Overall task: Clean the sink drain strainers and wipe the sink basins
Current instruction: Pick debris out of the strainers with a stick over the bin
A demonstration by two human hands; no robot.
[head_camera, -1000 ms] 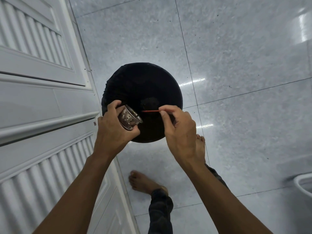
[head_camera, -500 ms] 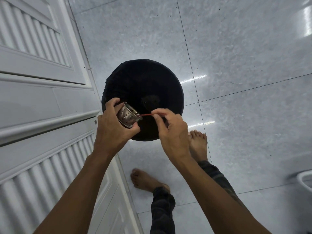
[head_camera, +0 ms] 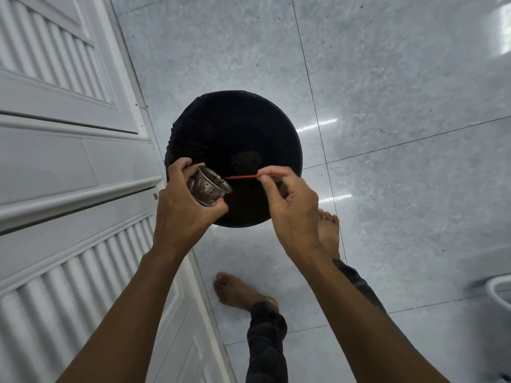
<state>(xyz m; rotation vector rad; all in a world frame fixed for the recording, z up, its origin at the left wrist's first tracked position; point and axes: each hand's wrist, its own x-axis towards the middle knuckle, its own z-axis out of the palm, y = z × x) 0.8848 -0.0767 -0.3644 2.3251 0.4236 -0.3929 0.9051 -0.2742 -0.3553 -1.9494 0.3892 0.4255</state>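
while the strainer (head_camera: 209,187) is gripped by the left hand (head_camera: 184,208), a red stick (head_camera: 243,177) is pinched by the right hand (head_camera: 293,211) over a black bin (head_camera: 235,128).

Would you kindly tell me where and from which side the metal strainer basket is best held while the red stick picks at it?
Grip the strainer basket round its perforated wall and narrow base, coming from the left, as the left hand does. It lies tilted, wide rim facing right toward the red stick, so that side is best left free.
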